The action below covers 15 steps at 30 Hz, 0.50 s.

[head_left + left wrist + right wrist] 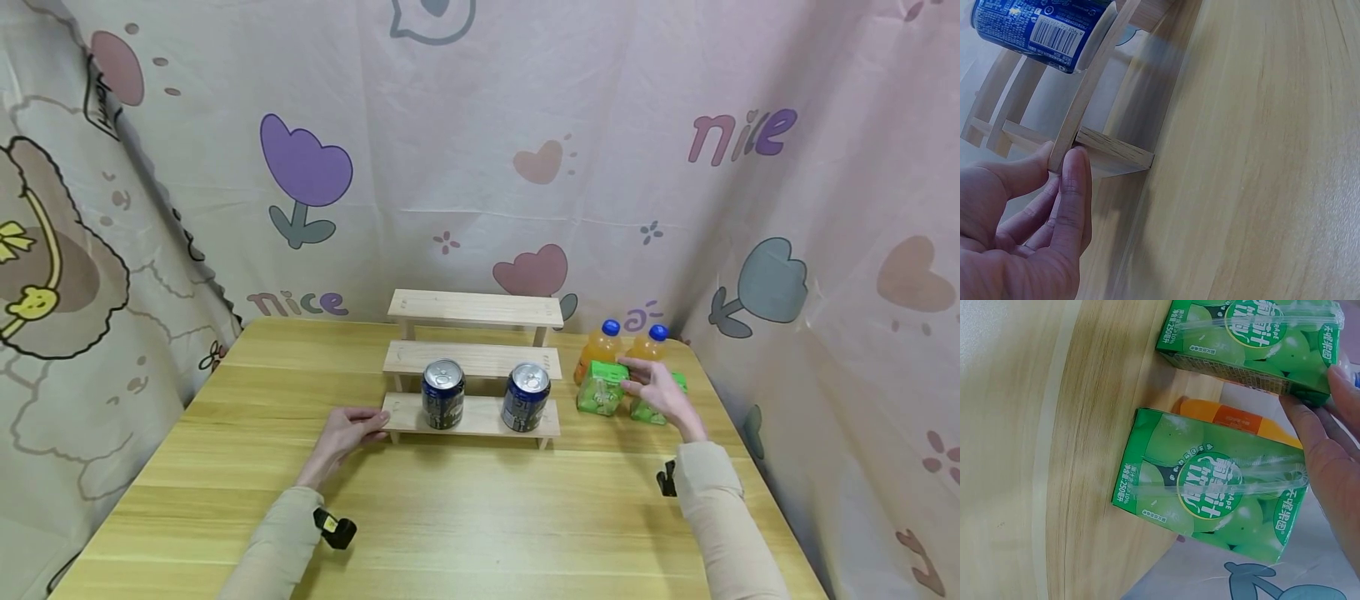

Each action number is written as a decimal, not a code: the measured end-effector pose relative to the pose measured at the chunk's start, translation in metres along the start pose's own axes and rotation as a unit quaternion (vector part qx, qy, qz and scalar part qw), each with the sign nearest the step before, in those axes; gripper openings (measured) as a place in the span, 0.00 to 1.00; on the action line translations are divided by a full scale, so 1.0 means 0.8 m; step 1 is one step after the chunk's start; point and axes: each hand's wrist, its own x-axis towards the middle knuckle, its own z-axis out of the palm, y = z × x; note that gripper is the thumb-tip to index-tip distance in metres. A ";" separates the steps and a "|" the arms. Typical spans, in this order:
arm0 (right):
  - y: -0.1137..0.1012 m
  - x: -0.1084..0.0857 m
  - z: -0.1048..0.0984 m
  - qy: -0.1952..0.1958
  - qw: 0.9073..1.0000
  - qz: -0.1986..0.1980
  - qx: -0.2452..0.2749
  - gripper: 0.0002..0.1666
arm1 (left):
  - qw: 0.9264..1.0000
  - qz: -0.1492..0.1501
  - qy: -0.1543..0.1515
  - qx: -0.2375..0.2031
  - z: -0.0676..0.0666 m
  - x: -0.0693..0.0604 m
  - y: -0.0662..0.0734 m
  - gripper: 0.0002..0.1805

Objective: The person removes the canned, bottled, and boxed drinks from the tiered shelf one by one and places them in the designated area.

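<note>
My left hand [347, 433] pinches the left end of the lowest step of a wooden three-tier shelf [472, 360]; in the left wrist view, thumb and fingers [1072, 194] lie on opposite faces of the board. Two dark blue cans, one on the left [443, 394] and one on the right [527, 397], stand upright on that step. At the table's right, my right hand [660, 393] holds the left green grape juice box [1247, 337] near its top, by thumb and finger. A second juice box [1210, 484] stands beside it, partly behind my hand in the head view.
Two orange drink bottles with blue caps, a left one [600, 346] and a right one [651, 343], stand behind the juice boxes. The wooden table [465, 517] backs onto a printed curtain [450, 167], which also hangs along both sides.
</note>
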 end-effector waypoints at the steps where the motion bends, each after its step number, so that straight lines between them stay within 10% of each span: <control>1: 0.000 0.000 0.000 0.000 1.000 -0.001 0.000 0.31 | 1.000 0.000 0.001 0.000 0.000 0.000 0.000 0.25; 15: -0.004 -0.006 -0.001 -0.016 0.999 -0.005 0.030 0.36 | 1.000 -0.002 0.000 0.001 0.001 0.000 0.000 0.25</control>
